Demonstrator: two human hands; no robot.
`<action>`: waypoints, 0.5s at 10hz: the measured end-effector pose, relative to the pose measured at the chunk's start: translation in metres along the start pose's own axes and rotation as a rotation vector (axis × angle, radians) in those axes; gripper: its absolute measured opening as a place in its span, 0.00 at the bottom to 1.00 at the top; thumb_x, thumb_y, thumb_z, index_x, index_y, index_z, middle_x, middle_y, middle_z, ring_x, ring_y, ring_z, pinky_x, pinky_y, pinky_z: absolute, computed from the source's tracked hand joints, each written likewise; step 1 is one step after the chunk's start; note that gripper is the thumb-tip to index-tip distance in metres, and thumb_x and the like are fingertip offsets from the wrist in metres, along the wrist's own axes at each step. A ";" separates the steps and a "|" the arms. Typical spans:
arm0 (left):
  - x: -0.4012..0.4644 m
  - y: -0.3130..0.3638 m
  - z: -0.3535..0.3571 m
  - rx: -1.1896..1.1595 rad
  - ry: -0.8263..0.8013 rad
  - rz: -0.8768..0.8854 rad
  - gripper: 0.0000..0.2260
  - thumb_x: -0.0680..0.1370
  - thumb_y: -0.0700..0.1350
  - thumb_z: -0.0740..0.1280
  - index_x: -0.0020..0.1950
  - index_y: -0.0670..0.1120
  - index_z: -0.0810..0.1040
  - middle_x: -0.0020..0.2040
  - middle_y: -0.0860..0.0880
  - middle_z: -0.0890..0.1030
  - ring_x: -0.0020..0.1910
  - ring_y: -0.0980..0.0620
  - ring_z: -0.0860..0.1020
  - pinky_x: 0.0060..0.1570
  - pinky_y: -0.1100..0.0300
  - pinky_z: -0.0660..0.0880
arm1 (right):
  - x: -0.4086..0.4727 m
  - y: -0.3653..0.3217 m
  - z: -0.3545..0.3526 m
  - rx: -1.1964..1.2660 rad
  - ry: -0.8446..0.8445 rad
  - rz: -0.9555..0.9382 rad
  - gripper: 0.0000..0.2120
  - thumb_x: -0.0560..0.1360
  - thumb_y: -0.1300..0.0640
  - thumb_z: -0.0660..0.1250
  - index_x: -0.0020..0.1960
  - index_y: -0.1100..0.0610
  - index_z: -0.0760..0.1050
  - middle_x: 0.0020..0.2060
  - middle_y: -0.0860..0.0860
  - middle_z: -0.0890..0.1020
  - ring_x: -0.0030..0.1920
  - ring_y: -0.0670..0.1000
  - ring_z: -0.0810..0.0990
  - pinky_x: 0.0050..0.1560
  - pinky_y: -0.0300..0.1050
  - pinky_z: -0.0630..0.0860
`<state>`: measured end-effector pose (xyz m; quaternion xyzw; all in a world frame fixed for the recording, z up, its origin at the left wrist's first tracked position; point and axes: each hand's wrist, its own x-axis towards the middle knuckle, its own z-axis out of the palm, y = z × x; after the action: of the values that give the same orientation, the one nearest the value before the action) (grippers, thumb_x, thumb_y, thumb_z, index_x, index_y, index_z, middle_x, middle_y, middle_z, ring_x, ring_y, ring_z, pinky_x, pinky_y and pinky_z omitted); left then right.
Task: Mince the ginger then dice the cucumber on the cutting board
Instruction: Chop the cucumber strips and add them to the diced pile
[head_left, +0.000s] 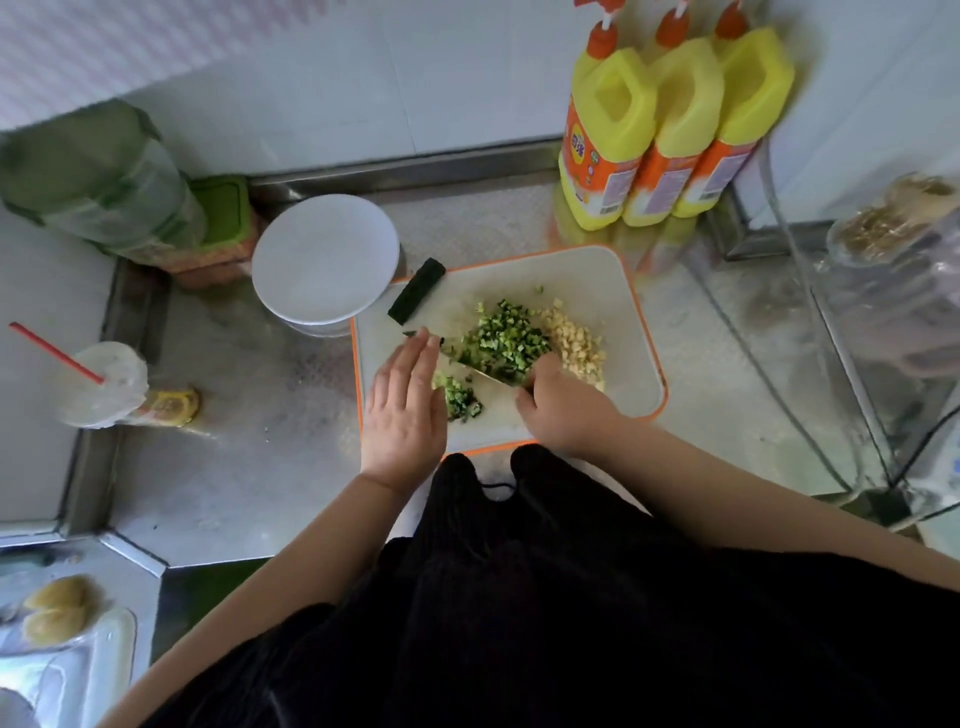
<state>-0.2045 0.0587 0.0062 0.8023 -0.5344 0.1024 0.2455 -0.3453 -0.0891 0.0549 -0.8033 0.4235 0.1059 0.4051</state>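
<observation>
Diced green cucumber (501, 338) is lying in a loose heap near the middle of the white plastic cutting board with an orange rim (631, 332), and a smaller clump of the same dice (460, 400) is sitting apart from it, nearer the person, just beside the left hand. Pale yellow minced ginger (576, 345) is forming a second heap touching the right edge of the cucumber pile. A dark green uncut cucumber length (417, 292) is lying tilted across the board's far left corner. The right hand (558, 405) is curling its fingers round the handle of a broad steel knife (483, 371), so this grip is closed on the knife, whose blade is running leftwards through the near edge of the big heap. The left hand (408, 400) is held flat with straight fingers, its fingertips resting on the blade's far end, an open grip. Beyond the board's left corner a round white plate (324, 257) is standing on the steel table (249, 457), and three yellow plastic bottles with orange caps (670, 130) are standing in a row behind the board.
</observation>
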 end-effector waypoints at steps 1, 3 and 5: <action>0.001 0.010 0.003 0.144 -0.247 0.177 0.31 0.70 0.33 0.57 0.74 0.44 0.63 0.72 0.44 0.71 0.71 0.44 0.68 0.72 0.45 0.63 | -0.010 0.007 0.006 0.009 -0.032 0.008 0.19 0.81 0.52 0.57 0.64 0.64 0.60 0.37 0.53 0.74 0.40 0.57 0.78 0.39 0.49 0.72; 0.020 0.055 0.007 0.368 -0.757 0.205 0.29 0.80 0.50 0.56 0.79 0.57 0.50 0.80 0.46 0.47 0.79 0.42 0.49 0.75 0.42 0.45 | -0.022 0.012 0.002 -0.536 -0.249 -0.143 0.26 0.82 0.55 0.54 0.76 0.60 0.50 0.46 0.58 0.72 0.44 0.51 0.76 0.49 0.43 0.73; 0.036 0.063 0.014 0.395 -0.948 0.121 0.38 0.78 0.54 0.63 0.78 0.61 0.38 0.78 0.49 0.32 0.77 0.42 0.33 0.73 0.38 0.37 | -0.022 0.023 -0.009 0.007 -0.145 -0.041 0.22 0.81 0.55 0.59 0.70 0.65 0.58 0.56 0.62 0.78 0.56 0.60 0.78 0.48 0.49 0.70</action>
<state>-0.2484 0.0031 0.0280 0.7592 -0.6030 -0.1593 -0.1863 -0.3782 -0.0901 0.0593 -0.8007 0.3768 0.1542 0.4396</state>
